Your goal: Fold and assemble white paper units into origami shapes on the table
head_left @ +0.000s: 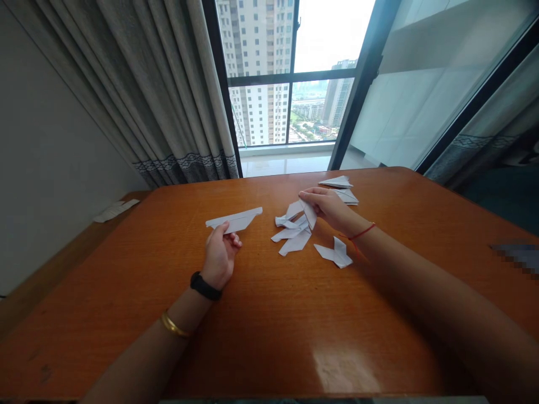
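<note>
A long folded white paper piece (236,220) is pinched between the thumb and fingers of my left hand (221,255), above the wooden table (252,325). Over the middle of the tabletop, my right hand (326,207) grips another folded paper piece (309,213) by its upper end. That piece overlaps a loose pile of folded papers (295,238) lying just below and left of the hand. A separate folded paper (336,253) rests to the right of the pile, under my right wrist.
Two stacks of pointed folded papers, one farther back (337,182) and one nearer (347,196), lie behind my right hand. White paper (115,210) sits on a ledge at far left. A blurred grey object (520,257) is at the right edge.
</note>
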